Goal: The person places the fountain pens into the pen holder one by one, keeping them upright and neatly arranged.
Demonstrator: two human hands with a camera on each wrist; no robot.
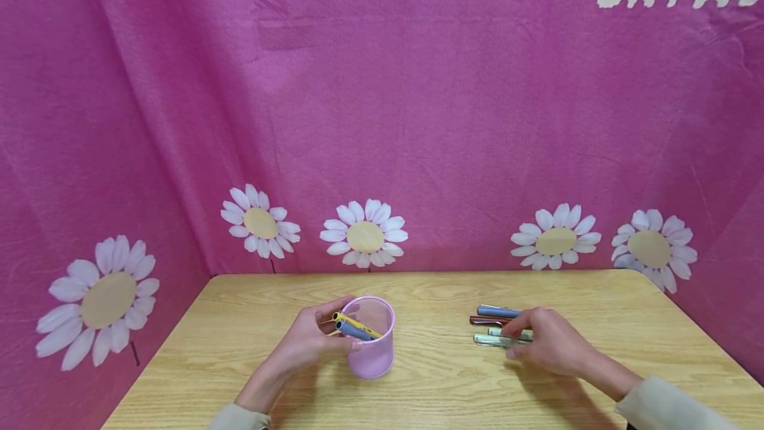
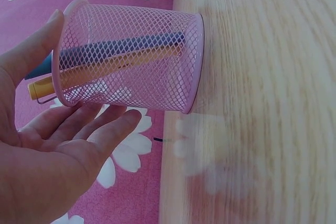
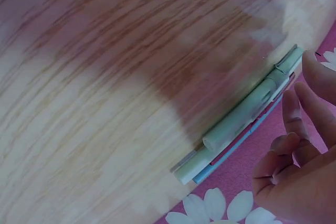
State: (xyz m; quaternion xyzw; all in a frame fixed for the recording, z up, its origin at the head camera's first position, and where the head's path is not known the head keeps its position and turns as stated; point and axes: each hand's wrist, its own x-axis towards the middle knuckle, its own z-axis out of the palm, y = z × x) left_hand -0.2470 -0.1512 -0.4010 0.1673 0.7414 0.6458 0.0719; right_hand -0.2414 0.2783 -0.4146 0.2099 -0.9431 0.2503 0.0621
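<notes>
On the pale wood-grain counter (image 1: 436, 383): a round pink mesh cup (image 1: 372, 359) stood upright, left of centre.
Cup's contents: a slim yellow pen (image 1: 352, 321) and a slim blue-grey pen (image 1: 354, 330) leaned side by side, their ends out over the rim.
Left hand (image 1: 303, 338): thumb and fingers were clamped on the cup near its rim.
Well to the cup's right: two pale green pens (image 1: 486, 340) lay nearest, a dark red pen (image 1: 485, 320) and a blue pen (image 1: 498, 312) beyond.
Right hand (image 1: 552, 342): thumb and forefinger sat apart, at the pale green pens (whether they pinched one, I could not tell).
Backdrop: magenta daisy-print cloth (image 1: 447, 118).
</notes>
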